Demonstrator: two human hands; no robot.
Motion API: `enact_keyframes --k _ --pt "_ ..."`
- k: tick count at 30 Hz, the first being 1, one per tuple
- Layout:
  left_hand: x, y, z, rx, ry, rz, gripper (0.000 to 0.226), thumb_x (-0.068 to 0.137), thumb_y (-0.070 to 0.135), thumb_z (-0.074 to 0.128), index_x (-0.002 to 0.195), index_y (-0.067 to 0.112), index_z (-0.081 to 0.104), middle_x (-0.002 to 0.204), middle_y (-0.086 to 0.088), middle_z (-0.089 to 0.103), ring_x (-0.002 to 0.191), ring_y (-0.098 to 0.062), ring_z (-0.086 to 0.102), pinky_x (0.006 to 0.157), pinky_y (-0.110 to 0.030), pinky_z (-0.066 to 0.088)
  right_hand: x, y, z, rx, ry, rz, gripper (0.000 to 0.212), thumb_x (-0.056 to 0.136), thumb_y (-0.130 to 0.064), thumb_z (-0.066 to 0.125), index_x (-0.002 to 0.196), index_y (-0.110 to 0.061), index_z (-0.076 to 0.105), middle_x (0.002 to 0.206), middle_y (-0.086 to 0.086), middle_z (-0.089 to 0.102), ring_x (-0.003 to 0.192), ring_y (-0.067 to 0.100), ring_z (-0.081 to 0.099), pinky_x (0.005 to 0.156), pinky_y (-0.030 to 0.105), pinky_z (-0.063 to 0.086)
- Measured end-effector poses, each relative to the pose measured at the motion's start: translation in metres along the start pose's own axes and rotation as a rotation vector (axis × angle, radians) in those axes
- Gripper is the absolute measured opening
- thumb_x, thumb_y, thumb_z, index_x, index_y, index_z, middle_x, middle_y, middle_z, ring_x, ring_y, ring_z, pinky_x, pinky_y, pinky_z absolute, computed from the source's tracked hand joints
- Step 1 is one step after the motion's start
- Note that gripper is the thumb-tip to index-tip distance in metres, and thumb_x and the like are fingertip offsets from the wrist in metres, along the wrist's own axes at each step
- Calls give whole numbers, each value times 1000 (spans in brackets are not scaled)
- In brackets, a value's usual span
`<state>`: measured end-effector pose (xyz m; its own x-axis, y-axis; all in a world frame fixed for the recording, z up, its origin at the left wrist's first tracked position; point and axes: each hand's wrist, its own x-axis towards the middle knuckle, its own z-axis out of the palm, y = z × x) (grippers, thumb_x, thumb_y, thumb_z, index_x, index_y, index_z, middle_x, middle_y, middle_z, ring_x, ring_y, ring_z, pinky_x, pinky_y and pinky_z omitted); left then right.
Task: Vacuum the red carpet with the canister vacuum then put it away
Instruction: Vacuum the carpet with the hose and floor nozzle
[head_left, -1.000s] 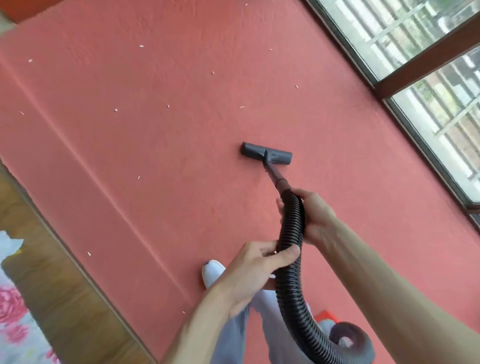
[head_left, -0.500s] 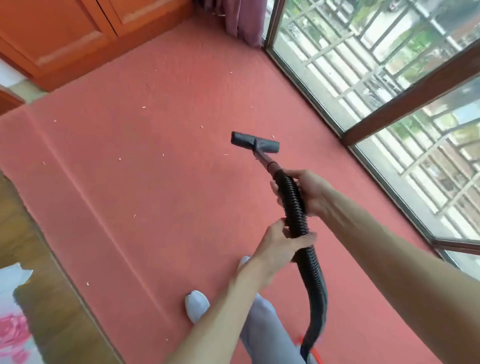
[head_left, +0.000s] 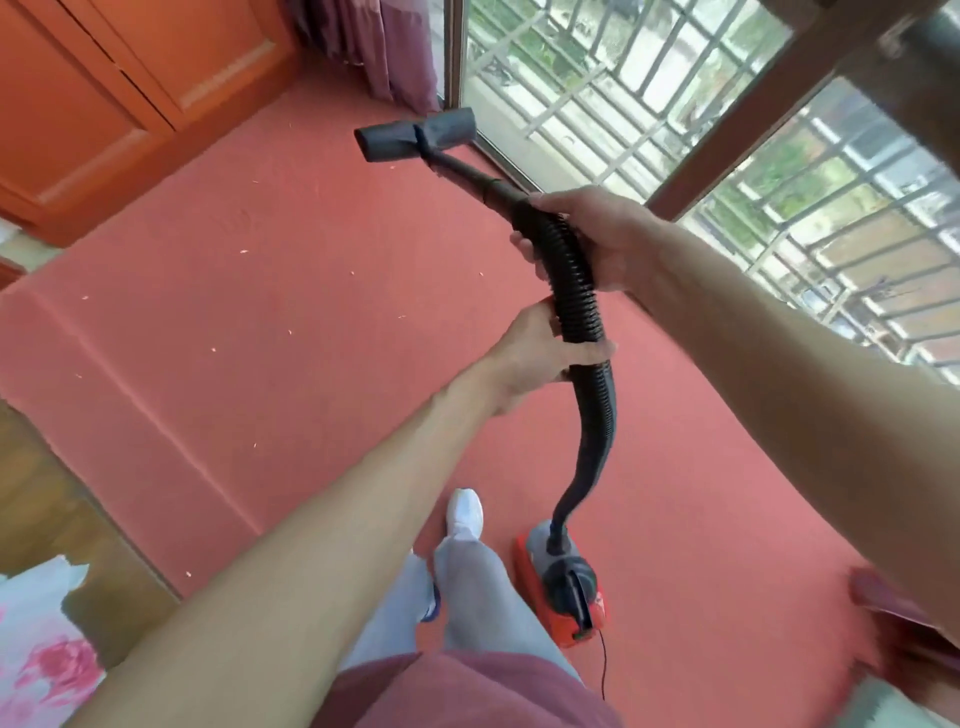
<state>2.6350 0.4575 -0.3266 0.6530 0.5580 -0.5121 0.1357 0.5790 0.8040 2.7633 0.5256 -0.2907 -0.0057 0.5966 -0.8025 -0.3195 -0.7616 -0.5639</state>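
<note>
Red carpet (head_left: 234, 291) has small white bits (head_left: 214, 349) left of the left hand (head_left: 540, 353), and there is lots of room there until its edge by the wood floor (head_left: 41, 493). That hand wraps the black hose (head_left: 597, 415); the right hand (head_left: 602, 234) grips it higher up. The nozzle (head_left: 415, 136), past the right hand, should lie flat and go slowly over the bits. The canister vacuum (head_left: 569, 592) sits below the hands. The window (head_left: 623, 93) is close on the right.

We record: red carpet (head_left: 260, 364) flecked with pale specks (head_left: 244, 252); black ribbed hose (head_left: 576, 291); dark grey nozzle (head_left: 410, 136); red-and-black canister (head_left: 566, 592); orange cabinet (head_left: 104, 104); purple curtain (head_left: 395, 47); white shoe (head_left: 465, 512); grey trousers (head_left: 467, 597); white fabric (head_left: 36, 649) printed with pink flowers.
</note>
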Motion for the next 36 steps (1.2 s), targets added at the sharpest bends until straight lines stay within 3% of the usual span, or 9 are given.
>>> enact_keyframes --k 4,11,16,23,28,30,33,36 --pt "-2 22 -17 -9 -68 2 27 85 1 74 101 11 55 90 -2 58 88 -16 63 81 -38 58 3 -18 7 95 47 -14 32 99 -25 53 121 -2 52 91 11 69 64 17 67 56 23 51" --pt "-4 5 -83 -83 -72 -147 27 88 5 71 112 9 58 110 -18 66 99 -29 67 97 -48 53 44 -3 41 173 158 32 20 101 -20 49 97 -1 52 84 13 65 58 18 67 54 24 56" --pt "-3 -24 -121 -164 12 -210 23 93 21 67 113 11 62 105 -16 68 98 -32 66 102 -54 49 96 30 58 147 288 110 20 99 -22 52 113 -8 50 81 11 68 58 19 69 52 25 54" --pt "9 -44 -148 -218 117 -299 27 94 39 65 95 12 64 86 -14 65 80 -30 64 88 -49 51 147 61 66 153 357 229 20 98 -22 53 114 -11 49 78 10 68 53 17 67 56 29 50" --pt "32 -66 -164 -253 201 -391 39 90 42 68 102 5 69 90 -16 68 84 -31 65 83 -42 50 191 80 53 76 381 322 24 92 -29 57 109 -12 57 91 10 70 52 17 64 58 27 46" --pt "49 -77 -171 -232 258 -414 47 88 46 69 104 1 69 89 -13 69 84 -28 65 80 -38 49 217 91 45 60 401 363 24 88 -31 61 104 -13 58 95 8 66 64 19 60 60 27 46" --pt "79 -96 -180 -198 330 -450 50 89 45 69 103 -3 69 83 -11 68 73 -24 63 71 -35 50 262 113 29 122 436 390 21 87 -24 62 101 -10 54 78 7 51 60 18 47 58 27 41" --pt "107 -115 -184 -165 330 -544 54 85 45 73 101 -7 68 73 -11 68 61 -23 63 67 -39 56 299 143 8 157 440 443 22 86 -19 60 105 -9 54 85 12 52 63 22 48 59 30 45"
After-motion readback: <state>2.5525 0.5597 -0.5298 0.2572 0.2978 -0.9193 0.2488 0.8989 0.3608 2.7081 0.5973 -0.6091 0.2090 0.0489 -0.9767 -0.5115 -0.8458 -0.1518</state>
